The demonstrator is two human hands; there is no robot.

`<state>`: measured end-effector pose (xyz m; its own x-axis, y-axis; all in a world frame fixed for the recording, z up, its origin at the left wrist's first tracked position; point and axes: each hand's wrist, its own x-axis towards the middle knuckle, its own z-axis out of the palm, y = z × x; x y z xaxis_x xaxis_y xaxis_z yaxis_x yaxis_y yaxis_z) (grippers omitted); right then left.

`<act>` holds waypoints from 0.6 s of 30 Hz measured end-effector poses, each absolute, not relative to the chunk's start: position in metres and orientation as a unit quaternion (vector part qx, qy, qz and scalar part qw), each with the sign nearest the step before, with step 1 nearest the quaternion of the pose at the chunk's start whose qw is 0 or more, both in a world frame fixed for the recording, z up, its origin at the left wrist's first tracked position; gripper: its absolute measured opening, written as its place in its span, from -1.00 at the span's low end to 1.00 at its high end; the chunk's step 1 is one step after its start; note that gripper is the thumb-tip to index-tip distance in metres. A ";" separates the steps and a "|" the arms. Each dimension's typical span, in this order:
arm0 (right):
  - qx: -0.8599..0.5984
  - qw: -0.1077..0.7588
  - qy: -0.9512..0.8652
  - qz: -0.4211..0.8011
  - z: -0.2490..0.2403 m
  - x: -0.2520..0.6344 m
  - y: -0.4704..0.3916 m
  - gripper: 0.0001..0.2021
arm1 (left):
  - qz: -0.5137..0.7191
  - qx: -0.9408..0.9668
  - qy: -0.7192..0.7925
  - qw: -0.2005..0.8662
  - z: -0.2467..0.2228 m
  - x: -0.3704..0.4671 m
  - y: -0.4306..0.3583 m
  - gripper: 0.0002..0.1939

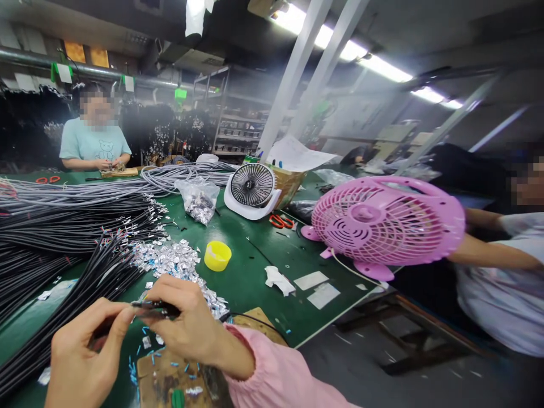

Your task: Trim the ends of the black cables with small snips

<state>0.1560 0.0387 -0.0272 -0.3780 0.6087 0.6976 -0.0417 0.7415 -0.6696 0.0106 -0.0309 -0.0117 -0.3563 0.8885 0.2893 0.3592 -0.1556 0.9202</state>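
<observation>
My left hand (87, 348) is closed in a pinch, its thumb and forefinger pressed together on the tip of a thin dark piece. My right hand (189, 323), in a pink sleeve, is closed around a black cable (242, 315) that trails out behind the wrist to the right. The fingertips of both hands nearly meet; the small parts between them are too fine to make out. Below the hands lies a worn wooden board (164, 377) with blue snippets on it. Right beyond them is a pile of silvery foil scraps (172, 258).
Bundles of black cables (76, 226) and grey cables (178, 173) cover the left. A yellow cup (217, 256), a white fan (253, 190), orange-handled scissors (281, 221) and a pink fan (382, 221) stand or lie ahead. One person (96, 139) sits opposite, another (505, 272) at right.
</observation>
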 end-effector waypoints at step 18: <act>-0.206 0.386 -0.733 0.520 -0.018 0.149 0.051 -0.67 | 0.551 0.539 0.551 0.319 -0.025 -0.011 -0.011 -0.56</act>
